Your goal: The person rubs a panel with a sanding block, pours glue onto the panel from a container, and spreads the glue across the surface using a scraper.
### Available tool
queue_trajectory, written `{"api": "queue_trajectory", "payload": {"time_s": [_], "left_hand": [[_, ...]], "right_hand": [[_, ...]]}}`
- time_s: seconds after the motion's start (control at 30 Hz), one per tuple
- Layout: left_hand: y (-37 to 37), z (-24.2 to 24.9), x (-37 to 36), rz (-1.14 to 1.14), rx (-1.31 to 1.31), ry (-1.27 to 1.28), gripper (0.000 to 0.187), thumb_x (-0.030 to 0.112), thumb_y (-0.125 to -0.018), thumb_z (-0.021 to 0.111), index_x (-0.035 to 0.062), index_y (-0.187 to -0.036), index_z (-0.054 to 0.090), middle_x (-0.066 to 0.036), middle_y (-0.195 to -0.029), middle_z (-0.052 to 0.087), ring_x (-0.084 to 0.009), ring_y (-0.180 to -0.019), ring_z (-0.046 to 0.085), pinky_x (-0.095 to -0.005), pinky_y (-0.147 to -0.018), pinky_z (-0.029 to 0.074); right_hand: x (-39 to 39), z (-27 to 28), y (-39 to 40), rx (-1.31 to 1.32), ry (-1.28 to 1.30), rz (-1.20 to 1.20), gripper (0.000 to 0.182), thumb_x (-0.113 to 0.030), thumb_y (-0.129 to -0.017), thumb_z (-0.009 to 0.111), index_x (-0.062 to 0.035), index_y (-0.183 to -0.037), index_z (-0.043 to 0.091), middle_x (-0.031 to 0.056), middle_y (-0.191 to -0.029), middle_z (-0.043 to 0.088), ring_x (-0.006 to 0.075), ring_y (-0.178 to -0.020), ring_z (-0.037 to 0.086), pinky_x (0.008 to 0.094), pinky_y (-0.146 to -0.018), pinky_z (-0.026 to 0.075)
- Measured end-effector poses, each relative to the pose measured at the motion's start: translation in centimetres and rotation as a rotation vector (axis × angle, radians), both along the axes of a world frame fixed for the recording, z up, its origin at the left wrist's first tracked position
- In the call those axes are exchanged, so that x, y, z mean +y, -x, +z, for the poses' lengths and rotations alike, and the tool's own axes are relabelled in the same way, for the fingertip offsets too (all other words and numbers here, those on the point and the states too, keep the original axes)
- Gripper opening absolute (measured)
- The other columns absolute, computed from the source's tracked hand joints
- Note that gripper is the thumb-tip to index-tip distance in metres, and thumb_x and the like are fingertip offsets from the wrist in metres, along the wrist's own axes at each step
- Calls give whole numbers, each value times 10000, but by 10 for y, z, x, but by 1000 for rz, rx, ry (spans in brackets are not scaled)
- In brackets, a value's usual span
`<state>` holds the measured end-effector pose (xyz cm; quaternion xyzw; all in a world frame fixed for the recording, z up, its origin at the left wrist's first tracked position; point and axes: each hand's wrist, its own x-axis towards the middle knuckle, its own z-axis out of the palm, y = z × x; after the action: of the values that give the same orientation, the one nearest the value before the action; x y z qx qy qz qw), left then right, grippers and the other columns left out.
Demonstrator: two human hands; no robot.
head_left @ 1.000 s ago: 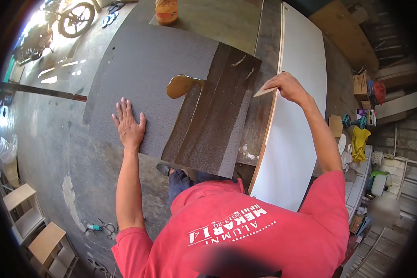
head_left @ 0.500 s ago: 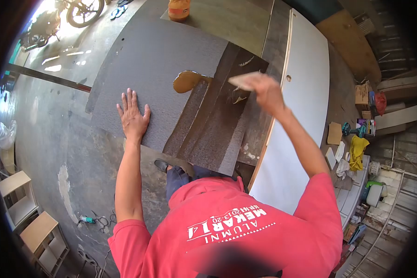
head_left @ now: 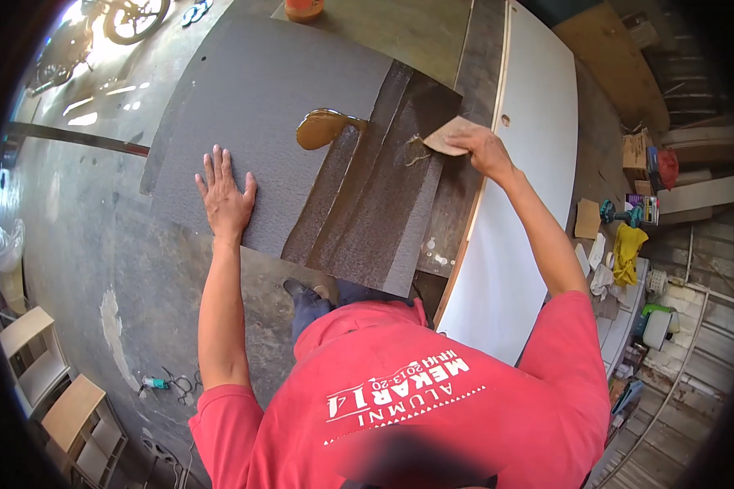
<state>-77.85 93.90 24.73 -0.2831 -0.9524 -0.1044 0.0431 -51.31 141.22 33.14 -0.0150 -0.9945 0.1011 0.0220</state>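
A large dark grey sheet (head_left: 245, 106) lies flat in front of me. My left hand (head_left: 227, 200) rests on its left part, palm down with fingers spread. Amber, glue-like liquid (head_left: 320, 130) sits in a puddle near the middle. A wet, dark brown band (head_left: 367, 204) of it runs down the right part. My right hand (head_left: 483, 152) is closed on a flat, tan spreader (head_left: 447, 136), whose edge is at the sheet's right side. Beside that edge, a stringy clump of the liquid (head_left: 417, 151) lies on the wet band.
A long white panel (head_left: 538, 147) lies to the right. An orange container (head_left: 303, 10) stands beyond the sheet. Farther right are a teal power drill (head_left: 624, 213) and a yellow cloth (head_left: 630, 248). Small shelf units (head_left: 33, 342) stand at lower left; a motorcycle (head_left: 134, 20) is at upper left.
My right hand has brought the spreader down and rightward to the sheet's right edge. Streaks on the wet band's upper part are smoothed. My left hand stays flat on the sheet.
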Motion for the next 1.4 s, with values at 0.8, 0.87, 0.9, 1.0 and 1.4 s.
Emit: {"api": "queue_trajectory", "payload": {"time_s": [0.8, 0.87, 0.9, 1.0, 1.4], "left_hand": [[2, -8, -4, 5, 60, -76, 702, 439, -976, 530, 58, -1554, 418, -96, -1669, 322, -298, -1560, 247, -549, -1266, 171], [2, -9, -5, 6, 56, -78, 703, 441, -975, 527, 58, -1554, 418, -97, -1669, 322, -298, -1561, 244, -550, -1266, 170], [3, -9, -4, 5, 57, -83, 703, 443, -975, 525, 59, -1554, 418, -99, -1668, 323, -299, -1562, 242, -551, -1266, 169], [3, -11, -5, 3, 44, -110, 707, 447, -971, 526, 60, -1553, 419, -96, -1669, 322, -295, -1563, 237, -552, -1267, 169], [5, -17, -5, 3, 55, -148, 713, 450, -955, 537, 57, -1542, 434, -103, -1662, 336, -310, -1556, 254, -557, -1266, 166]], "right_hand": [[-98, 67, -31, -400, -11, 13, 509, 114, -717, 601, -104, -1150, 755, 75, -1138, 745, 343, -964, 705, 401, -819, 588], [-132, 66, -17, 50, 6, 132, 485, 114, -705, 615, -85, -1126, 749, 89, -1137, 743, 354, -965, 703, 407, -809, 590], [-138, 44, -21, 39, -2, 107, 484, 100, -698, 631, -93, -1129, 740, 76, -1151, 741, 321, -1022, 696, 400, -886, 568], [-168, 15, -48, -65, -83, 82, 538, 98, -686, 635, -120, -1168, 733, 54, -1176, 736, 276, -1097, 672, 397, -979, 518], [-226, 24, -70, -96, -63, 22, 494, 27, -766, 636, -149, -1218, 725, 55, -1128, 734, 289, -1054, 679, 417, -933, 533]]}}
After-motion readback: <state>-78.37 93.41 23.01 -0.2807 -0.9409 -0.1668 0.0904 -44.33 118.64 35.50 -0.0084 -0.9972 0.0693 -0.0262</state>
